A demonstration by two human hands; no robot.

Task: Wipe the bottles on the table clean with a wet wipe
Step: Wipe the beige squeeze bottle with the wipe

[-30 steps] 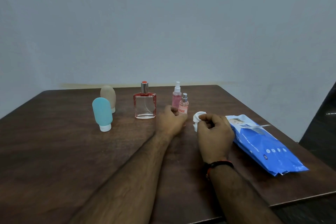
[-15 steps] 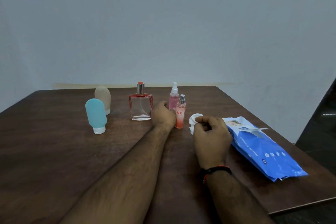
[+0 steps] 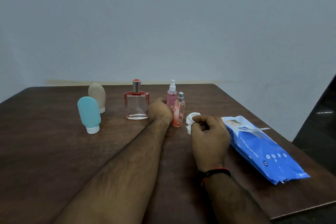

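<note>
Hands are lying on a dark brown wood-grain counter. The right hand, a black and red thread band at its wrist, is pinching a crumpled white wet wipe in curled fingertips. The left hand is reaching forward between the bottles with fingers curled away from view; whether it is gripping anything I cannot tell. Just right of it, touching or nearly so, a slim clear peach spray bottle with a silver nozzle is standing upright, holding pale orange liquid. Just beyond that hand's knuckles is a small pink spray bottle with a white pump. Directly left of that hand is standing a flat square clear glass perfume bottle with red edging and a silver cap, looking almost drained. Further left, two soft rounded squeeze tubes are resting on white caps: a matte teal one nearer, a beige one behind. Right of the right hand, a glossy blue plastic wet-wipe pack is lying flat, its label flap peeled up.
</note>
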